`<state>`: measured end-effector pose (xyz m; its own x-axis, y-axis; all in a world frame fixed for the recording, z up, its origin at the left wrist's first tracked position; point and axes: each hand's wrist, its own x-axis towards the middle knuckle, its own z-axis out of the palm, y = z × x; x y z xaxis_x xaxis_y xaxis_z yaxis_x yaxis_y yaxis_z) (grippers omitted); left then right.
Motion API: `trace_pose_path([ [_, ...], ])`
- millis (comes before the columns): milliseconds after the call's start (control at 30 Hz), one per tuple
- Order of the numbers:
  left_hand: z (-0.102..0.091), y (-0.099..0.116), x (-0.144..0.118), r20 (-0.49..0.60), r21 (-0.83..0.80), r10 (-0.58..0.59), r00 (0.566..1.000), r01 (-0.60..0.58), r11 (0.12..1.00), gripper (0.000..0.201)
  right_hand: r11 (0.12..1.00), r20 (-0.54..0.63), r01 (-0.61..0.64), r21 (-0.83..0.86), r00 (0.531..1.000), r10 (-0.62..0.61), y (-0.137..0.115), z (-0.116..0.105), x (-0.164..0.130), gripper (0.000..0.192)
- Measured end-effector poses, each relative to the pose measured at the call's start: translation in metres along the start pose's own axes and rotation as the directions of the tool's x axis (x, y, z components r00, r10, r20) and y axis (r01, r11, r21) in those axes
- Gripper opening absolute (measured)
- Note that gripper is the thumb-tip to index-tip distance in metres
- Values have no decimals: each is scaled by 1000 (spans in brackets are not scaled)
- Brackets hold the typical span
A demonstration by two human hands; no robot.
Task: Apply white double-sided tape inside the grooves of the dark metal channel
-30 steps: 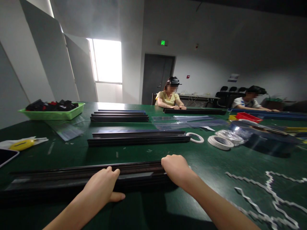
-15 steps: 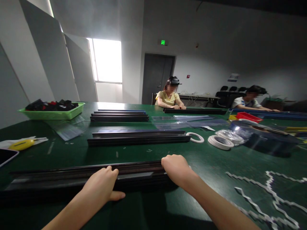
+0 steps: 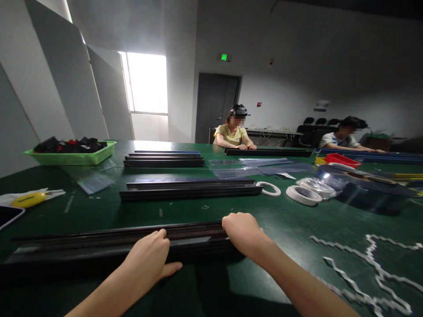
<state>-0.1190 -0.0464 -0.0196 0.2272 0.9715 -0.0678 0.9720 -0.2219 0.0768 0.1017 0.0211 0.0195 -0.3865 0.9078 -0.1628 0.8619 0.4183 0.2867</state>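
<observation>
A long black channel-shaped strip point(image 3: 99, 253) lies across the near side of the green table, with a pale band along part of its inside. My left hand point(image 3: 148, 253) rests over its middle, fingers bent over into the channel and the thumb stretched out along the front side. At the strip's right end is my right hand point(image 3: 243, 233), its fingers curled down round it. The fingertips of both hands are hidden, and a small white bit shows beside the right hand.
More black strips point(image 3: 191, 191) lie beyond. White tape rolls point(image 3: 303, 195), a large film roll point(image 3: 366, 193) and crumpled white strips point(image 3: 370, 264) are at right. A green basket point(image 3: 99, 154) and yellow cutter point(image 3: 29, 199) sit at left. Two people point(image 3: 233, 134) work across the table.
My left hand has slid a little to the right along the black strip. My right hand stays at the strip's right end.
</observation>
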Motion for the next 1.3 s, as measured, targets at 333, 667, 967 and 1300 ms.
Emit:
trace_pose_path([
  [333,-7,3,2,91,-73,-56,994,63,995,29,1000,-9,15,-17,1000,-15,-1,-3,-2,28],
  [667,-7,3,0,111,-233,-143,984,165,958,21,1000,13,-21,-11,1000,21,-1,-3,-3,24],
  [967,14,-27,2,58,-157,-132,990,140,978,20,998,6,-52,-22,999,52,6,1,0,22],
  [1300,3,-20,-9,5,-70,-79,997,79,994,34,998,-8,-48,-34,999,48,2,2,-1,23],
])
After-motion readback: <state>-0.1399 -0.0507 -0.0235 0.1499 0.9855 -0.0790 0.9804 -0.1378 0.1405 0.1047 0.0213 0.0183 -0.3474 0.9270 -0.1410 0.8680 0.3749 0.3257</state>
